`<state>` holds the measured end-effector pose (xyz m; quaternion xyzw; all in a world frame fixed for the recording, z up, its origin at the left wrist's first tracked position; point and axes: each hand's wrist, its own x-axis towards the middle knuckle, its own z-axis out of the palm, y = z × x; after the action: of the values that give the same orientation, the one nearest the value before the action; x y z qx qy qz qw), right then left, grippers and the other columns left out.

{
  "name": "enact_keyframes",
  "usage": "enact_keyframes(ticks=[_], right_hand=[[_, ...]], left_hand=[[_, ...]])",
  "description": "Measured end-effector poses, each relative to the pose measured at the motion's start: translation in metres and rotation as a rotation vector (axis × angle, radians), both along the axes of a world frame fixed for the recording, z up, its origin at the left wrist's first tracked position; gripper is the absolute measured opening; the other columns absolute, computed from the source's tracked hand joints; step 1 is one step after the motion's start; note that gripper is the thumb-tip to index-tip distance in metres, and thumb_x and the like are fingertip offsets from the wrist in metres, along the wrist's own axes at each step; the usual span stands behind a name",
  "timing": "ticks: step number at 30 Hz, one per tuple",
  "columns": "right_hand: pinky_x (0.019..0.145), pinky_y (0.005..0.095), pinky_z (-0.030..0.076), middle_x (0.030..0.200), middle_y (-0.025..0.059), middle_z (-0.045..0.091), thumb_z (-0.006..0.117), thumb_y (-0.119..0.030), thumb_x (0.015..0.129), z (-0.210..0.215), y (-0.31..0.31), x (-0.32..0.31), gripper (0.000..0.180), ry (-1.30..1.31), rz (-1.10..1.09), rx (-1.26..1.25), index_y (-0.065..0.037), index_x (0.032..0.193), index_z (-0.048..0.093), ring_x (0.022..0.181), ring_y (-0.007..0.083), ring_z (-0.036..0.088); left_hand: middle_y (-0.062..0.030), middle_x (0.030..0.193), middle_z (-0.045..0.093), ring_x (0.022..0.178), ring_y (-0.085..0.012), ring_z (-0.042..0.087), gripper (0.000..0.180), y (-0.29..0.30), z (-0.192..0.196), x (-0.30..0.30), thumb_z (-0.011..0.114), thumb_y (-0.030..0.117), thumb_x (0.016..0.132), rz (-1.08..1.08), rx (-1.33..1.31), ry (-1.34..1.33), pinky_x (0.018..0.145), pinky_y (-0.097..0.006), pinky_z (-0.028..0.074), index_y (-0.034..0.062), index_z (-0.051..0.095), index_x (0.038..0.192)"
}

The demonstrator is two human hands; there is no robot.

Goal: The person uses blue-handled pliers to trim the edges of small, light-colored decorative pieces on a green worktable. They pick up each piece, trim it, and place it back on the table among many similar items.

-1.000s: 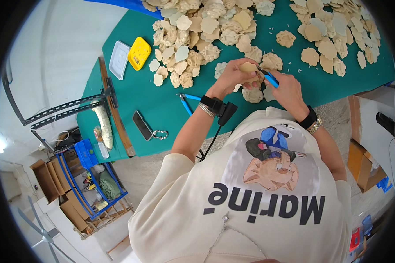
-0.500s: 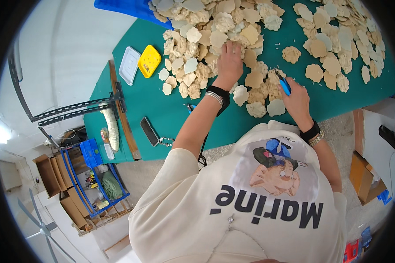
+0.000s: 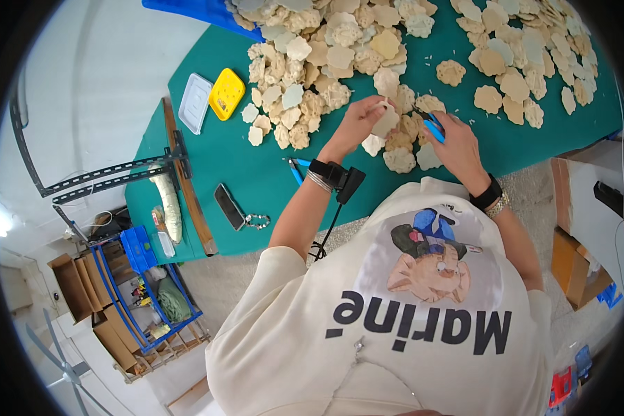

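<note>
Left hand (image 3: 359, 123) pinching a beige scalloped piece (image 3: 385, 121) above the green table (image 3: 256, 166); right hand (image 3: 457, 145) closed on a blue-handled tool (image 3: 433, 128); bare green surface lies toward the near edge

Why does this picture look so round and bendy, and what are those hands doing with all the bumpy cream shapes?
The picture comes from a small wide camera worn on a person's head, looking down. That lens bends straight edges, so everything looks round. No machine here, just two bare hands. The left hand holds one flat cream piece with wavy edges. The right hand grips a small blue-handled tool beside it. They work over a green table heaped with many more cream pieces. A yellow box, a white lid and a dark phone lie off to the side.
</note>
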<state>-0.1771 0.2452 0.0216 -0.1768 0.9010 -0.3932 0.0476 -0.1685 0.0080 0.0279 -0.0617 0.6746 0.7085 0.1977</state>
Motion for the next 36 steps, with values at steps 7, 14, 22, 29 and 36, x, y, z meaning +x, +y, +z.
enact_keyframes(ticks=[7, 14, 22, 29, 36], right_hand=[[0.073, 0.0419, 0.052, 0.095, 0.0131, 0.067, 0.07, -0.024, 0.085, 0.007, -0.003, 0.006, 0.037, -0.043, 0.14, 0.053, -0.006, 0.117, 0.062, 0.085, 0.0329, 0.065], [0.075, 0.0419, 0.052, 0.103, 0.0141, 0.067, 0.071, -0.023, 0.085, 0.01, -0.003, 0.008, 0.039, -0.028, 0.156, 0.1, -0.005, 0.119, 0.062, 0.089, 0.0332, 0.065], [0.065, 0.0457, 0.051, 0.086, 0.0175, 0.067, 0.066, -0.014, 0.083, 0.006, -0.001, 0.008, 0.027, 0.037, 0.139, 0.052, -0.004, 0.107, 0.066, 0.076, 0.0368, 0.064], [0.061, 0.047, 0.05, 0.076, 0.0189, 0.065, 0.066, -0.014, 0.082, -0.003, -0.003, 0.006, 0.024, -0.04, 0.128, 0.121, -0.008, 0.105, 0.067, 0.073, 0.0387, 0.065], [0.063, 0.0439, 0.05, 0.082, 0.0196, 0.066, 0.067, -0.024, 0.088, -0.006, 0.005, -0.015, 0.027, -0.05, -0.155, 0.016, -0.006, 0.107, 0.066, 0.074, 0.0382, 0.064]], left_hand=[[-0.0054, 0.101, 0.068, 0.085, -0.0129, 0.066, 0.025, 0.01, 0.012, 0.015, 0.07, 0.012, 0.089, -0.134, -0.044, -0.082, 0.065, -0.026, 0.056, 0.0048, 0.062, 0.111], [-0.0046, 0.099, 0.069, 0.082, -0.0101, 0.065, 0.028, 0.013, 0.018, 0.013, 0.07, 0.011, 0.089, -0.176, -0.134, -0.075, 0.064, -0.025, 0.055, 0.0028, 0.061, 0.115], [-0.003, 0.095, 0.071, 0.078, -0.0082, 0.065, 0.028, 0.015, 0.015, 0.01, 0.069, 0.01, 0.09, -0.188, -0.083, -0.09, 0.063, -0.022, 0.052, 0.0009, 0.061, 0.116], [-0.0053, 0.098, 0.071, 0.078, -0.0094, 0.065, 0.026, 0.013, 0.01, 0.006, 0.067, 0.012, 0.091, -0.208, -0.085, -0.098, 0.061, -0.023, 0.052, 0.002, 0.062, 0.115], [-0.0072, 0.096, 0.072, 0.073, -0.0144, 0.063, 0.028, 0.016, 0.001, -0.015, 0.062, 0.028, 0.094, -0.324, -0.411, 0.214, 0.063, -0.03, 0.05, 0.004, 0.073, 0.102]])
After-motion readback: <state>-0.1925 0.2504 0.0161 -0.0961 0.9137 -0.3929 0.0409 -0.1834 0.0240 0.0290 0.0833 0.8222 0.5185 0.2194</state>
